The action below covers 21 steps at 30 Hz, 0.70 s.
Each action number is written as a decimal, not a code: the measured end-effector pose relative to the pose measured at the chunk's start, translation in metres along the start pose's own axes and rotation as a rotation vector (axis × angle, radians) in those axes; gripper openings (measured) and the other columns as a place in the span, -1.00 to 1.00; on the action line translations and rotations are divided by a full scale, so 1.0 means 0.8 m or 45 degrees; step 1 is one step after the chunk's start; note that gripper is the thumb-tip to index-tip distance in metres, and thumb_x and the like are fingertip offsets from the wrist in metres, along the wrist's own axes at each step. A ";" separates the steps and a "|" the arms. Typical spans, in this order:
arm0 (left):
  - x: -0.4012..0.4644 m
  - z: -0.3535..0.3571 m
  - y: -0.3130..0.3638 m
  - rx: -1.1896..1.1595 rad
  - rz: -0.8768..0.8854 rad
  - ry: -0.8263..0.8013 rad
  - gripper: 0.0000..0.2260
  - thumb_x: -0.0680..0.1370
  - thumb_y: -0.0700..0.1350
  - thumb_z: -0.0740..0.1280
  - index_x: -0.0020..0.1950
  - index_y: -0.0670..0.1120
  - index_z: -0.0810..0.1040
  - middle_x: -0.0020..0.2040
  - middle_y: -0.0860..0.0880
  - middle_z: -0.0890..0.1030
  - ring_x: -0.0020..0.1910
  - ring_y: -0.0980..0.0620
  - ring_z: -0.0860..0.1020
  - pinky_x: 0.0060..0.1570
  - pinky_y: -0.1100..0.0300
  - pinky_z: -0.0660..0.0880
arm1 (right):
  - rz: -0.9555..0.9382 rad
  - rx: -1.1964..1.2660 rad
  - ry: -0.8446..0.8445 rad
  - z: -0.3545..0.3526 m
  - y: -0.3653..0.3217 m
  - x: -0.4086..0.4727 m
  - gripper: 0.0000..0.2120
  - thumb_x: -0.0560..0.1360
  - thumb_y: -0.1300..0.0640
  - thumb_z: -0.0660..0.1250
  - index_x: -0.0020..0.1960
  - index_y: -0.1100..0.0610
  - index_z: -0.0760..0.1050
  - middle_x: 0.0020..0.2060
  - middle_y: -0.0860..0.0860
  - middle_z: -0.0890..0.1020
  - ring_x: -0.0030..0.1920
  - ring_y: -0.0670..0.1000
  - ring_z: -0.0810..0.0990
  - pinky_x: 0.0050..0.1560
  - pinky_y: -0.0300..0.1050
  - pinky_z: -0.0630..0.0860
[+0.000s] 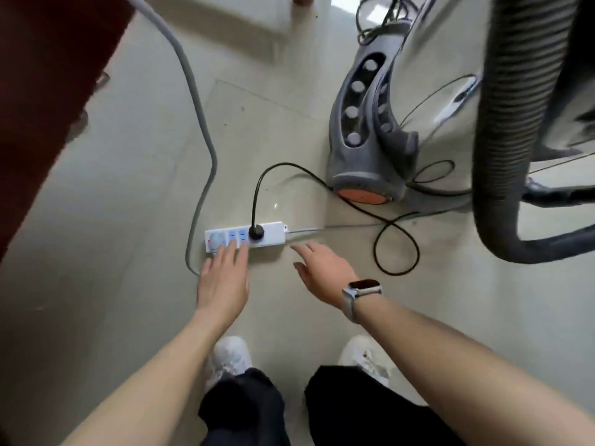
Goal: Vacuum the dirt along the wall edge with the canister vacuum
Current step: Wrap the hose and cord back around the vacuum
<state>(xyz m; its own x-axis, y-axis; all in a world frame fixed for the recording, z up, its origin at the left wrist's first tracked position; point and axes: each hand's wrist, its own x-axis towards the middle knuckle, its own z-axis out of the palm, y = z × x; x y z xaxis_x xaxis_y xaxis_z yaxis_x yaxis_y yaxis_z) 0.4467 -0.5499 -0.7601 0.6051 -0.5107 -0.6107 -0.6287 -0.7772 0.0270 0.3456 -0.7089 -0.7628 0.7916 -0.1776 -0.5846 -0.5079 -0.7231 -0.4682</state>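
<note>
A white power strip [273, 235] lies on the pale tiled floor in front of me. A black plug [256, 232] sits in one of its sockets, and its black cord [396, 239] loops across the floor to the right. My left hand [223, 278] reaches down with straight fingers, the tips over the strip's left end near its switches. My right hand [325, 272], with a watch on the wrist, hovers open just below the strip's right end and holds nothing. A thick grey ribbed vacuum hose [515, 123] hangs at the right. The canister itself is not clearly visible.
A grey appliance base with round holes and an orange end [363, 130] stands right of centre, thin wires around it. A grey cable [196, 101] runs down from the top left. Dark red furniture [48, 75] fills the left. My white shoes [228, 358] stand below.
</note>
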 end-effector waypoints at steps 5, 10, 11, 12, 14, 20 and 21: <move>0.110 0.067 -0.027 0.106 -0.034 0.098 -0.44 0.61 0.04 0.17 0.52 -0.08 0.03 0.52 -0.02 0.11 0.49 -0.01 0.11 0.38 0.04 0.11 | -0.188 -0.119 0.099 0.051 0.017 0.126 -0.61 0.60 0.08 0.18 0.43 0.06 0.31 0.32 0.05 0.42 0.29 0.11 0.36 0.17 -0.03 0.36; 0.152 0.106 -0.046 0.116 -0.041 0.210 -0.54 0.59 0.06 0.19 0.46 0.04 0.18 0.38 0.11 0.34 0.39 0.09 0.26 0.33 0.06 0.15 | -0.315 -0.005 0.150 0.084 0.014 0.181 -0.74 0.53 0.07 0.31 0.20 0.08 0.51 0.17 0.04 0.50 0.19 0.09 0.40 0.09 -0.13 0.30; 0.154 0.111 -0.048 0.086 -0.044 0.247 -0.54 0.59 0.07 0.20 0.46 0.06 0.20 0.37 0.13 0.35 0.38 0.11 0.27 0.32 0.08 0.14 | -0.304 0.019 0.186 0.090 0.011 0.186 -0.78 0.53 0.06 0.31 0.14 0.09 0.53 0.14 0.04 0.51 0.16 0.09 0.42 0.04 -0.11 0.32; 0.155 0.114 -0.050 0.057 -0.040 0.286 -0.55 0.58 0.08 0.21 0.45 0.07 0.23 0.37 0.15 0.36 0.37 0.13 0.28 0.31 0.10 0.13 | -0.280 0.027 0.231 0.094 0.009 0.190 -0.81 0.53 0.04 0.30 0.10 0.09 0.53 0.11 0.03 0.52 0.13 0.09 0.42 0.00 -0.10 0.33; 0.157 0.117 -0.054 0.017 -0.031 0.332 -0.56 0.56 0.10 0.23 0.43 0.10 0.27 0.37 0.18 0.37 0.37 0.16 0.29 0.30 0.11 0.13 | -0.248 -0.002 0.305 0.099 0.007 0.196 -0.83 0.56 0.04 0.25 0.08 0.10 0.51 0.09 0.02 0.53 0.10 0.08 0.40 -0.08 -0.08 0.33; 0.156 0.119 -0.045 -0.016 0.004 0.364 -0.55 0.55 0.10 0.25 0.43 0.12 0.28 0.37 0.22 0.36 0.38 0.19 0.28 0.33 0.06 0.11 | -0.228 -0.007 0.412 0.098 0.009 0.179 -0.88 0.58 0.12 0.20 0.05 0.12 0.47 0.02 0.04 0.51 0.05 0.08 0.44 -0.20 -0.11 0.26; 0.157 0.119 -0.044 -0.003 0.020 0.376 -0.56 0.55 0.10 0.24 0.42 0.12 0.28 0.36 0.22 0.36 0.37 0.18 0.28 0.33 0.06 0.11 | -0.202 0.078 0.447 0.089 0.007 0.175 -0.88 0.57 0.09 0.21 0.03 0.11 0.47 0.00 0.03 0.52 0.02 0.09 0.46 -0.20 -0.07 0.31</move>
<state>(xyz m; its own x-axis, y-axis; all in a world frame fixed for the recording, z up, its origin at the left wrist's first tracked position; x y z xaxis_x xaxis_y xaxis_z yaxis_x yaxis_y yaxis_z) 0.4986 -0.5516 -0.9132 0.7114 -0.6075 -0.3534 -0.6382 -0.7689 0.0370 0.4290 -0.6901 -0.8946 0.9248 -0.2916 -0.2445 -0.3805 -0.7206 -0.5796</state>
